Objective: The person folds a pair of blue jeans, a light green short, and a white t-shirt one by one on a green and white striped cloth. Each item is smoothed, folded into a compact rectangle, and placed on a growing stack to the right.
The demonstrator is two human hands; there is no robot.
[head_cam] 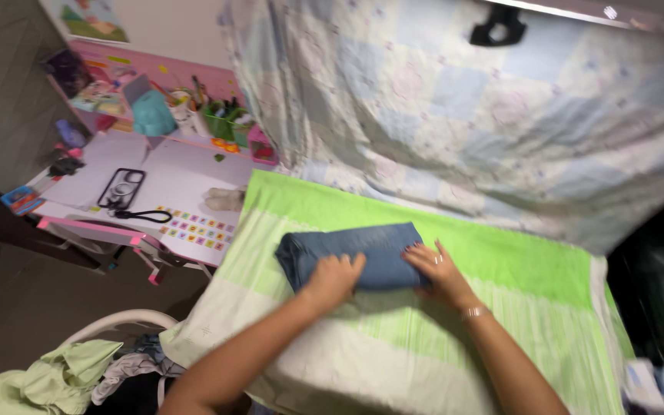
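Green bedsheet (501,261) bears folded jeans (351,250), left hand (334,278) and right hand (436,269) fingers flat, released, pressing; uneven pressure could unroll fold.

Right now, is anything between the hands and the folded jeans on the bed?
Nothing visible. The left hand and the right hand both lie flat on the folded jeans, which rest on the green sheet.

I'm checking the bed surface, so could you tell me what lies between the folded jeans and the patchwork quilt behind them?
In the head view, only a bare strip of the green sheet separates the folded jeans from the patchwork quilt.
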